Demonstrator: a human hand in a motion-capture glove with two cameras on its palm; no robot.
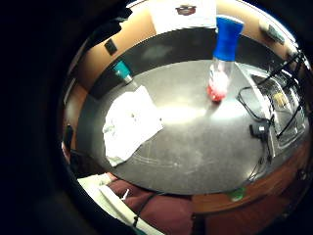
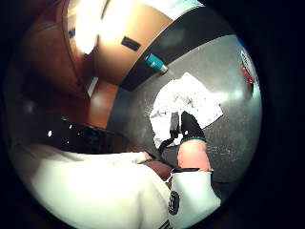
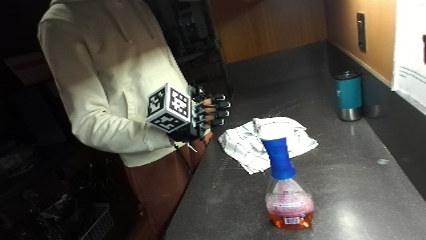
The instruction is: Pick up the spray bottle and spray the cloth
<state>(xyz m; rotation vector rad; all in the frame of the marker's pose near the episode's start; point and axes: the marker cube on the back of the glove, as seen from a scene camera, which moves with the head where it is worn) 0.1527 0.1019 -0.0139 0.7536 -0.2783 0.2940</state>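
hovering at the counter [image 3: 346, 200] edge, grip [image 3: 206, 116] loosely curled, holding nothing, apart from spray bottle [image 3: 287, 192] and cloth [image 3: 266, 140].

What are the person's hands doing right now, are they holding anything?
Gloved right hand: fingers loosely curled, holding nothing, clear of the spray bottle.
Bare hand: not visible, cannot tell.

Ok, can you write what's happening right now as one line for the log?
stage: before pickup | right hand: at counter edge, holding nothing | spray bottle: upright, untouched | cloth: crumpled on counter behind bottle
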